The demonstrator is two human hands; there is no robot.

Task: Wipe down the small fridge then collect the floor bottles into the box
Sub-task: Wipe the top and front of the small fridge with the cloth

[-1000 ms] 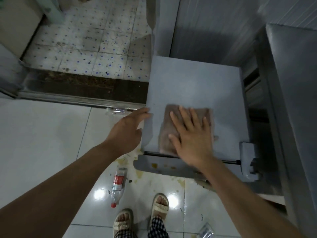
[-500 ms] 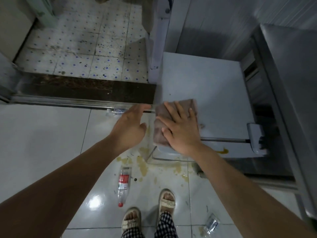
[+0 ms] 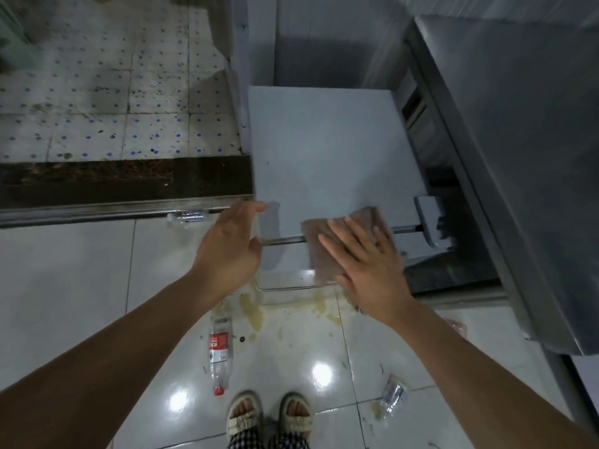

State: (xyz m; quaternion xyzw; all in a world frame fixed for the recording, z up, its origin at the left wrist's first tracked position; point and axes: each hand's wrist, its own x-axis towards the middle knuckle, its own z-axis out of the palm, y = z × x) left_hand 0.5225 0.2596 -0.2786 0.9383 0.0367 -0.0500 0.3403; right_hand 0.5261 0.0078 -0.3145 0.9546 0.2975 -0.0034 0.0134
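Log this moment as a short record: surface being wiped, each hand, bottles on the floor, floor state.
surface: top of small pale grey fridge
right hand: flat on brown folded cloth, at the fridge's front edge
left hand: open, at the fridge's left front corner, holding nothing
bottles: red-labelled clear plastic bottle; clear bottle by metal threshold; crushed clear bottle
floor: yellowish spill stains

Under the flat right hand (image 3: 369,264), much of the brown cloth (image 3: 327,241) hidden, also a stretch of the fridge's metal bar (image 3: 282,240). Behind the left hand (image 3: 227,251), the fridge's (image 3: 324,150) near left corner covered. Left of that hand, a clear bottle (image 3: 188,216) blurred. Below both hands, crumpled bottle (image 3: 393,394) too small to read; red-label bottle's (image 3: 219,351) print illegible. Both forearms cut off by the bottom edge.
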